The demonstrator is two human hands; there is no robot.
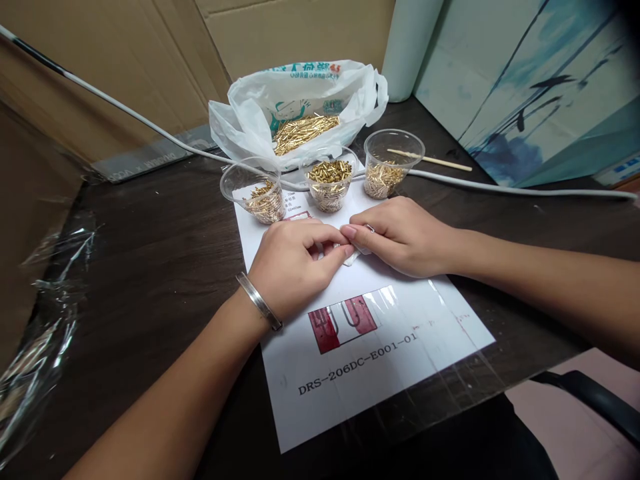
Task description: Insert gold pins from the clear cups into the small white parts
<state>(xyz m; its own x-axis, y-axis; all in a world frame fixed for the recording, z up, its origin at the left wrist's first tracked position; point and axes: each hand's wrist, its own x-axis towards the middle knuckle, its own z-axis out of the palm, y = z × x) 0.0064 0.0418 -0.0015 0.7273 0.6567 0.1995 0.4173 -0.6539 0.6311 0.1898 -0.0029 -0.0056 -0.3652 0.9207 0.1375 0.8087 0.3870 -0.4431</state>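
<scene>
Brown cardboard panels (125, 60) stand behind a dark brown wood-grain table (150, 287), where a white printed paper sheet (295, 407) lies beneath the two hands. The left hand (300, 263), a silver metal bracelet (259, 302) at its wrist, has thumb and forefinger narrowed to a pinch on a small white piece (351, 259). The right hand (407, 239) is closed around the other side of it, fingers curled and thumb pressed down, the fingertips of both hands touching. The piece sits between them above the sheet, mostly hidden, with a shiny bit of metal (369, 228) showing by the right thumb. Just beyond stand three clear plastic cups (369, 155) of small gold-coloured metal parts; behind these, an open white plastic bag (243, 127) holds longer gold-coloured pins (305, 133). A thin pale wooden stick (445, 162) leans out of the rightmost cup
</scene>
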